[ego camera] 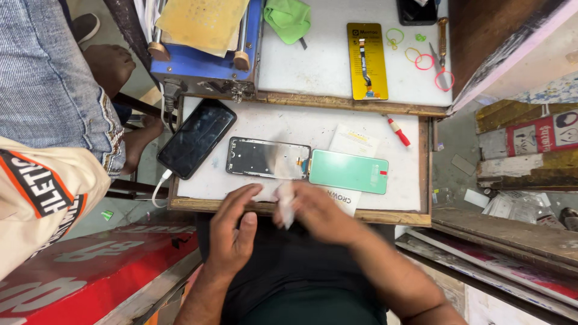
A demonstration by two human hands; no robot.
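Where the 2 hands meet at the near edge of the white work board (301,129), the right hand (322,210) pinches a small white wipe (285,204), crumpled and motion-blurred, its fingers closed around it; the left hand (233,224) sits just beside, fingers loosely curled, holding nothing. Just beyond the wipe lies 1 open phone frame (268,158), dark-rimmed. Touching its right end: 1 mint-green back panel (348,171). Left of the frame: 1 black phone (197,138), tilted. Further off: 1 red-handled screwdriver (398,132).

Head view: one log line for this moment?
left hand: empty, at tray edge | right hand: holds white wipe | phone frame: on tray
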